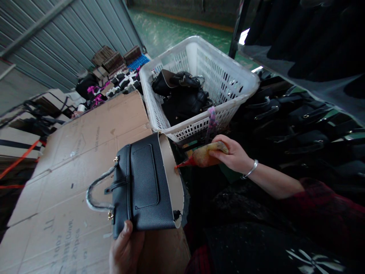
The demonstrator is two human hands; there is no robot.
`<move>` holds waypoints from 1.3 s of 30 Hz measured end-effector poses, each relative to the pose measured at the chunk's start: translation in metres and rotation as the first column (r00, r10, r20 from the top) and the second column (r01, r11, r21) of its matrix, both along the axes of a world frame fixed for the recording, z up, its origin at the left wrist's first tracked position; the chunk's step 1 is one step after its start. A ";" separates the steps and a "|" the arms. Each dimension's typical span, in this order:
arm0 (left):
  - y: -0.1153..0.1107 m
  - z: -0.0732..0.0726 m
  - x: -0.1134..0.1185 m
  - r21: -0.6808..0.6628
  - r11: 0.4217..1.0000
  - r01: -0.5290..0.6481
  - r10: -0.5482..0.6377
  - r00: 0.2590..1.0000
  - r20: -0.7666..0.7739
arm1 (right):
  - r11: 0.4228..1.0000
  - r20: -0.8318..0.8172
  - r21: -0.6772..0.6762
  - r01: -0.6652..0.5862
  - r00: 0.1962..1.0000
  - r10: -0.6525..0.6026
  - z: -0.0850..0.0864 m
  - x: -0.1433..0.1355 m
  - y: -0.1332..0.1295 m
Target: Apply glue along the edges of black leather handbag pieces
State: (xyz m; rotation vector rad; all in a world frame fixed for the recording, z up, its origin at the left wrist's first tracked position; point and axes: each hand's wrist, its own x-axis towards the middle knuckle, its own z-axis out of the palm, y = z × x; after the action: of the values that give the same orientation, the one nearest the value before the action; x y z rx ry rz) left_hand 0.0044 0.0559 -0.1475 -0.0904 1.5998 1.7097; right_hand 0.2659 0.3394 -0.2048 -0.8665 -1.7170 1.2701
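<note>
A black handbag point(145, 179) lies on its side on flattened cardboard, its wrapped handle pointing left and its open, beige-lined end facing right. At the bag's near edge, my left hand point(125, 247) grips it, thumb on top and the other fingers out of sight beneath. My right hand point(232, 154) is closed around a yellowish squeeze bottle point(207, 155) with a red nozzle. The nozzle's tip meets the beige lining at the open end, or hovers very close to it. A silver bangle circles my right wrist.
Beyond the handbag stands a white plastic basket point(196, 42) holding several black bags. Printed cardboard point(71, 182) covers the work surface. Stacked brown pieces point(107, 59) and bundles with pink ties are at the back left. Many dark bags fill the rack point(308, 118) on the right.
</note>
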 end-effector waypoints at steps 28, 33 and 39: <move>0.026 0.022 0.016 -0.192 0.963 -0.189 0.188 0.982 -0.023 | 0.886 -0.178 -0.452 0.101 0.963 -0.201 -0.043 0.018 -0.025; 0.009 0.002 0.002 -0.161 0.981 -0.107 0.105 0.994 -0.022 | 0.781 -0.325 -0.624 -0.012 0.913 -0.245 -0.028 -0.009 -0.024; -0.010 -0.012 -0.019 -0.104 0.994 0.038 -0.031 0.997 0.068 | 0.701 -0.366 -0.706 -0.097 0.898 -0.244 -0.035 -0.020 -0.024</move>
State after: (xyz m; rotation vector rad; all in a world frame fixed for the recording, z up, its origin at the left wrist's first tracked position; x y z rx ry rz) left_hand -0.0146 0.0459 -0.1600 -0.1691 1.6325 1.5804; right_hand 0.2463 0.3157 -0.2398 -0.9590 -0.7872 1.9497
